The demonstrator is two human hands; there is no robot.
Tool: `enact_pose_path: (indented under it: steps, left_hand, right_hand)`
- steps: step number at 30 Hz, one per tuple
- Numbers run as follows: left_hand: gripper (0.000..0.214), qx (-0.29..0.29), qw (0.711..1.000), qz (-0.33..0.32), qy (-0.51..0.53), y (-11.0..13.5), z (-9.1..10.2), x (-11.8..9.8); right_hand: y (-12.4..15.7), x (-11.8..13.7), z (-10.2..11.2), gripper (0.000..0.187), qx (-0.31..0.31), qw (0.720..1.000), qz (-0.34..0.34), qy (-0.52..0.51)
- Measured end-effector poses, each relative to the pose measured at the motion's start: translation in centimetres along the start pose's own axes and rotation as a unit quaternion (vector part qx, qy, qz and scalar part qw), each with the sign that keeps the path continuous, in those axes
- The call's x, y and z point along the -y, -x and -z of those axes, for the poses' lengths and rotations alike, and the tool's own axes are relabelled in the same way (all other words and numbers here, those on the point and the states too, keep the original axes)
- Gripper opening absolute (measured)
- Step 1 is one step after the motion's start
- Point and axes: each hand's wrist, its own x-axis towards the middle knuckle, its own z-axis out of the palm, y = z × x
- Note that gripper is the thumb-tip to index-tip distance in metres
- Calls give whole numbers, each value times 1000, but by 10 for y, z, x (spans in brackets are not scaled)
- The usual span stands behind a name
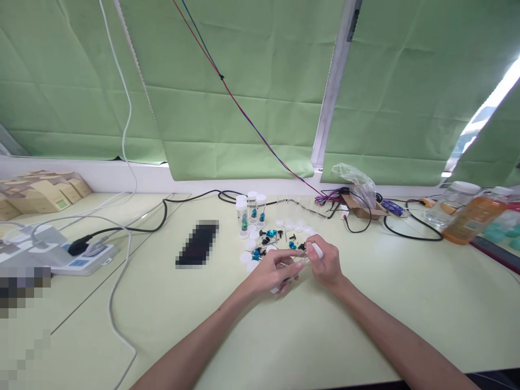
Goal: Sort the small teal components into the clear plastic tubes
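Over the pale table, my left hand [271,272] is wrapped round a clear tube [304,262] tilted up to the right, with a white end at its lower left. My right hand [327,265] pinches a white cap [317,250] at the tube's upper end; whether the cap is fully seated cannot be seen. Just beyond my hands lie small blue and black metal parts [271,233] and several loose white caps [246,257]. Several capped tubes [242,219] stand behind them, with blue or green parts inside. Clear uncapped tubes [289,208] stand to their right.
A blurred black phone-like slab [197,245] lies to the left. Farther left are a power strip [87,260] with plugs and cables, and stacked cardboard pieces [44,192]. Cables, a small cardboard box [365,208], an orange bottle [475,216] and a clear jar [452,203] occupy the back right.
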Motion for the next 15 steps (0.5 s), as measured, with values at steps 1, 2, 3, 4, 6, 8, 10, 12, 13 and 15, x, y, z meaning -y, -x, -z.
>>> enact_pose_path:
  steps: [1,2,3,4,6,8,10,12,13,15]
  left_hand:
    - [59,-4,1000,-1,4,0,0,0]
    - [59,-10,1000,-3,10,0,0,1]
    - [58,-17,1000,-5,17,-1,0,2]
    - [57,-25,999,-7,24,-1,0,3]
    - [56,-43,998,-11,36,-2,1,5]
    - [57,-57,997,-14,47,-3,2,6]
    - [57,-64,996,-18,57,-3,3,6]
    - [57,-68,995,-24,62,-3,3,5]
    - [56,-69,995,-26,63,-2,3,5]
    - [56,-72,995,-30,63,-2,3,4]
  right_hand:
    - [0,-1,0,18,-2,1000,-11,-7]
    - [1,-2,0,19,-4,1000,-24,-16]
    - [1,-4,0,20,-7,999,-39,-26]
    - [2,-5,0,23,-10,998,-55,-38]
    - [4,-7,0,28,-16,994,-87,-59]
    - [4,-8,0,30,-22,991,-109,-74]
    - [4,-7,-1,32,-29,989,-119,-83]
    - [3,-6,-2,33,-32,988,-125,-86]
    - [2,-5,-2,33,-32,987,-128,-87]
    - [1,-4,-3,33,-31,987,-134,-88]
